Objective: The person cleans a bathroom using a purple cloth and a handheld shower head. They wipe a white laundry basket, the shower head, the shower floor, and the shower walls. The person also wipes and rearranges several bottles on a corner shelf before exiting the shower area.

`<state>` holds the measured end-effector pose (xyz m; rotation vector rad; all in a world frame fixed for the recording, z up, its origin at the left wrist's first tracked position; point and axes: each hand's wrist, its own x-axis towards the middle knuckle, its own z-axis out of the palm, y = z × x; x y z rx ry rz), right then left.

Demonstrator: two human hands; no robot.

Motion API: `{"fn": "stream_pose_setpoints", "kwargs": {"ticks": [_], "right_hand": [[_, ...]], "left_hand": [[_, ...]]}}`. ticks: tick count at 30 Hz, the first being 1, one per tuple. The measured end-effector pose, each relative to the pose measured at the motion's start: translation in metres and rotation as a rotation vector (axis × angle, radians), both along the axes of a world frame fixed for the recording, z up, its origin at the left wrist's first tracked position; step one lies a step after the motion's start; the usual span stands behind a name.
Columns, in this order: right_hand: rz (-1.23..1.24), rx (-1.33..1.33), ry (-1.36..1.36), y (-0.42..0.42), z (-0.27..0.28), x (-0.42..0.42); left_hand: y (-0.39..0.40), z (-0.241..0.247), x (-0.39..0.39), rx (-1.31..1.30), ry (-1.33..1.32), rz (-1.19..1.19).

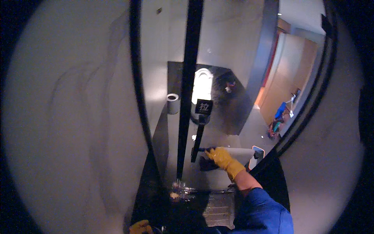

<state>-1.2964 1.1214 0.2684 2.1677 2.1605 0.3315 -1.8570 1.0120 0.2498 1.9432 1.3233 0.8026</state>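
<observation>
My right hand (222,160), in a yellow rubber glove, reaches forward from a blue sleeve. Its fingers grip a dark cloth (208,163) that hangs below them. Just left of the cloth is the lower end of a black upright bar, apparently a door handle (199,140). Above the handle sits a black square plate (203,107) bearing a white character. At the bottom edge of the view, my left hand (141,227), also gloved in yellow, is only partly visible. Whatever it may hold is hidden.
Black upright frame bars (193,41) cross the view. Beyond them stand a white toilet (202,86) and a grey cylindrical container (172,104). A wooden door (292,76) is at right, near a colourful bundle (276,124). A metal grate (219,209) lies low in front.
</observation>
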Motion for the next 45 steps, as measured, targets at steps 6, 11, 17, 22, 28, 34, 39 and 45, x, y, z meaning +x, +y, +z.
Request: {"fn": "stream_pose_setpoints", "kwargs": {"ticks": [6,11,17,22,28,34,39,45], "right_hand": [[0.075,0.032,0.262,-0.004,0.011,-0.099],[0.200,0.864,0.143,0.110,0.233,-0.150],[0.049,1.193,-0.163,0.209,0.255,-0.170],[0.277,0.503,-0.010,0.215,-0.026,-0.168],[0.109,0.225,0.349,0.175,-0.096,-0.179],[-0.115,1.115,0.574,0.164,0.111,-0.174],[-0.208,1.479,0.492,0.202,0.116,-0.170],[0.011,1.561,0.287,0.201,0.188,-0.172]], "left_hand": [[-0.005,0.096,-0.003,0.264,-0.009,0.032],[-0.005,0.099,0.004,-0.224,-0.823,0.242],[0.017,0.043,-0.009,-0.011,-0.431,0.122],[0.021,0.031,-0.010,-0.015,-0.243,-0.023],[0.027,0.016,-0.025,-0.011,-0.195,-0.109],[0.040,-0.016,-0.023,0.108,-0.237,-0.322],[0.075,0.004,0.036,-0.020,-0.185,-0.258],[0.120,0.012,0.072,-0.083,-0.130,-0.180]]}}
